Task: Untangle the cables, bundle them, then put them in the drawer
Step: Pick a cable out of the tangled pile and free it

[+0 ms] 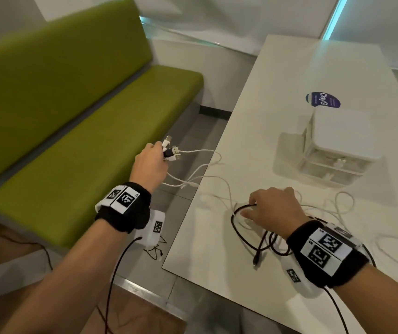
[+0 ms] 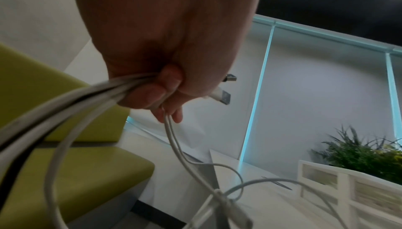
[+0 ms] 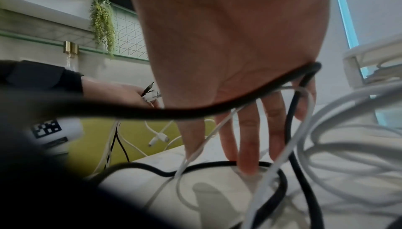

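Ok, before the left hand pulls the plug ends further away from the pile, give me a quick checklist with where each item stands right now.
1. Left hand grips the plug ends: ok, fingers curled round several cables.
2. Right hand pins the pile on the table: ok, straight fingers press on the black cable.
3. Cables free of knots: not ok, white cables and black loops cross under the right hand.
4. Black cable clear of right hand: not ok, the right wrist view shows it draped across the palm.
5. Drawer unit open to receive: not ok, both drawers look closed.
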`<state>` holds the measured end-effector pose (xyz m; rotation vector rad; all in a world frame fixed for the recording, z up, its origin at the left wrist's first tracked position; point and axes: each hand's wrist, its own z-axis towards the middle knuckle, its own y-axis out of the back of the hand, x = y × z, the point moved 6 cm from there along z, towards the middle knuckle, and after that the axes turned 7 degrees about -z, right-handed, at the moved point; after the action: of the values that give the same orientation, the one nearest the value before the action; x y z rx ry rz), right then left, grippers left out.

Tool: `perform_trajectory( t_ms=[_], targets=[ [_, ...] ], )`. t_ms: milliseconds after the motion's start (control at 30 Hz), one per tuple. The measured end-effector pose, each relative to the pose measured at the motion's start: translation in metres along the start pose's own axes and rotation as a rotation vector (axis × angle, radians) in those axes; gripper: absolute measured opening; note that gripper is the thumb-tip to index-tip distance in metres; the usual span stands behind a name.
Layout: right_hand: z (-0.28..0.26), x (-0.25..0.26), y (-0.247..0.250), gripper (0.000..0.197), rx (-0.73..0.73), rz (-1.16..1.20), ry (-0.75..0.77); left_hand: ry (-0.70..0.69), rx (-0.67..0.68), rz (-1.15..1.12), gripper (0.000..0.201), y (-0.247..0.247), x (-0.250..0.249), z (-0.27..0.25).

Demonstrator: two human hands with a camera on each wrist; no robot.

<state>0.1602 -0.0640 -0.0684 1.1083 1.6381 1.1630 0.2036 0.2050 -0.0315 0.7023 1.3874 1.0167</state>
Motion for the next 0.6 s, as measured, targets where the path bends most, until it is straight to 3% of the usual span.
perform_trajectory(
  t_ms=[100,467,600],
  targets=[
    [0.002,-0.004,0.003,0.036,-0.017,0.025,-0.025,0.037,-0.047,-0.004,0.019,0.008,0.017,0.003],
    [0.0,-0.015,0.004,0.058,-0.065,0.162,-0.069,0.159,-0.094,-0.018,0.02,0.009,0.049,0.01],
    [-0.001,-0.012,0.004,0.064,-0.06,0.205,-0.049,0.154,-0.04,-0.236,0.018,0.003,0.038,0.008]
  ],
)
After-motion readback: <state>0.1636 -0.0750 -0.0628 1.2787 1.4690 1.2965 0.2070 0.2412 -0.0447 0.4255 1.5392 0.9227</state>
